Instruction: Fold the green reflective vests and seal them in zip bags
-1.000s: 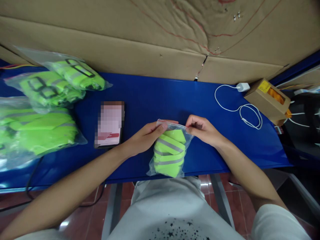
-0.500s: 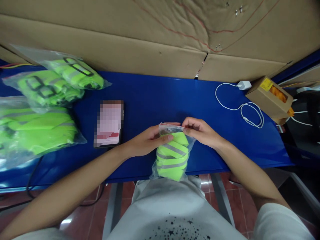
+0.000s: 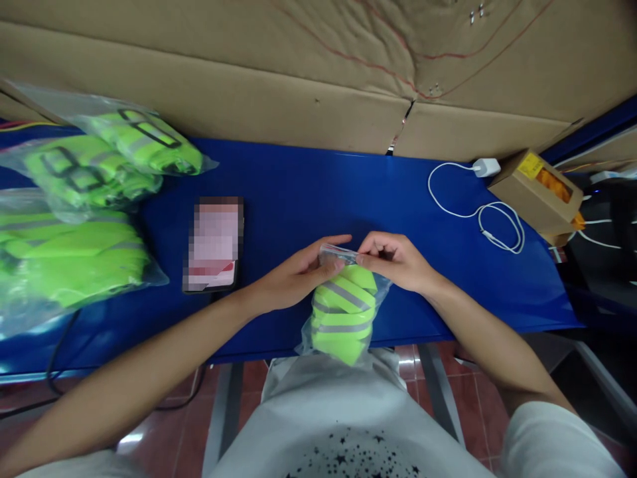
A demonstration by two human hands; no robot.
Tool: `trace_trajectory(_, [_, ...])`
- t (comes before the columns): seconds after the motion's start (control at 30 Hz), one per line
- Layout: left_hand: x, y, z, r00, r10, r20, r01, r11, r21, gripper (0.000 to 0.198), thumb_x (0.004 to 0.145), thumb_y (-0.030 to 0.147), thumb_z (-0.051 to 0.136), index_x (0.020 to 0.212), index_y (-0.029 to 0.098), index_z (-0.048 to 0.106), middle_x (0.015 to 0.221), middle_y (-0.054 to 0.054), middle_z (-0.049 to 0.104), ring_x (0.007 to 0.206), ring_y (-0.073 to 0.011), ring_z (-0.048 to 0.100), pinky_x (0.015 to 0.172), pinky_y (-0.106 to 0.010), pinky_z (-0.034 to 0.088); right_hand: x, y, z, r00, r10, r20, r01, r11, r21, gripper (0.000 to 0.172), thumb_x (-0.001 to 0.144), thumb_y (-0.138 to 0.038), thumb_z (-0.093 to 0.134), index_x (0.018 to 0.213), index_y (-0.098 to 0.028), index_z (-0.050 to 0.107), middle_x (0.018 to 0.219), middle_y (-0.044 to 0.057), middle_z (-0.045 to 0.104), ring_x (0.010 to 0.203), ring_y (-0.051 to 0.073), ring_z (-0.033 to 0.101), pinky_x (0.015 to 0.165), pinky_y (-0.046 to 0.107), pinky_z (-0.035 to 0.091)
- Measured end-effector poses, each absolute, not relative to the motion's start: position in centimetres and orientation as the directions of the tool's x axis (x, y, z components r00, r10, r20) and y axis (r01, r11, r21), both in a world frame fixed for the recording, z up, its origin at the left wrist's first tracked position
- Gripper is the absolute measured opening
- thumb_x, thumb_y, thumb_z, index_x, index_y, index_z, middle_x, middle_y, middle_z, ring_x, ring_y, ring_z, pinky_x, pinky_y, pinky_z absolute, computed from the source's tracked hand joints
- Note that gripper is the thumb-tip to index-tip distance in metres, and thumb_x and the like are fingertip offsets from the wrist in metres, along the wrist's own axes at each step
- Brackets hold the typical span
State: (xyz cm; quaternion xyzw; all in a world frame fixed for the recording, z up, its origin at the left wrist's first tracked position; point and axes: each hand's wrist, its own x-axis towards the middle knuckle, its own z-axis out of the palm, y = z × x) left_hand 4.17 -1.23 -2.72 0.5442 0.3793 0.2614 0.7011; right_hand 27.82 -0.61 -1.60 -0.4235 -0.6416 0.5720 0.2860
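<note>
A clear zip-lock bag [image 3: 307, 335] hangs over the table's front edge, close to my body. Folded inside it is a neon yellow-green garment [image 3: 343, 315] with grey reflective strips, like a safety vest. My left hand [image 3: 311, 272] grips the bag's upper left side, thumb in front and index finger stretched out behind the top edge. With thumb and bent fingers, my right hand [image 3: 395, 260] pinches the zip strip at the top, right of the middle.
On the blue table [image 3: 308, 192] lies a phone [image 3: 213, 245], left of my hands. Several bagged neon garments [image 3: 89, 255] are piled at the far left. A white charger cable [image 3: 455, 212] and a cardboard box [image 3: 535, 196] sit at the right. A brown covered panel [image 3: 223, 93] rises behind.
My right hand has moved slightly left along the bag's zip strip. The left thumb has shifted up toward the top edge. The bag's mouth looks flatter.
</note>
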Motion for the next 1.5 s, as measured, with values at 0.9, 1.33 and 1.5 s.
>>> trace_trajectory(0.9, [4.3,-1.0,-2.4,0.401,0.915,-0.051,0.148,-0.010,0.989,0.018,0.089,0.034,0.075,0.093,0.016,0.076,0.084,-0.001,0.077,0.071,-0.0099,0.066,0.062,-0.017,0.049,26.5,-1.5,-2.7,-0.376,0.926,0.034,0.326,0.166,-0.931,0.023,0.093,-0.041,0.073,0.096,-0.018,0.077,0.056,-0.009,0.036,0.054,0.006,0.032,0.051,0.023,0.025])
trace_trajectory(1.33, [3.4,-0.5,-1.8,0.407,0.899,-0.161,0.124,0.120,0.985,0.024,0.094,0.040,0.069,0.100,0.021,0.084,0.092,-0.003,0.082,0.077,-0.0157,0.071,0.064,-0.022,0.055,26.8,-1.0,-2.7,-0.361,0.932,0.023,0.236,0.115,-0.965,0.029,0.096,-0.045,0.068,0.095,-0.017,0.076,0.061,-0.005,0.053,0.054,0.006,0.043,0.051,0.021,0.031])
trace_trajectory(1.5, [3.0,-0.4,-1.2,0.281,0.947,-0.156,0.074,0.141,0.987,0.023,0.090,0.039,0.073,0.099,0.021,0.085,0.083,-0.003,0.080,0.063,-0.0136,0.064,0.054,-0.022,0.053,28.3,-0.1,-2.2,-0.355,0.934,-0.029,0.279,0.076,-0.957,0.034,0.093,-0.048,0.071,0.086,-0.015,0.074,0.066,-0.002,0.060,0.056,0.007,0.046,0.050,0.020,0.034])
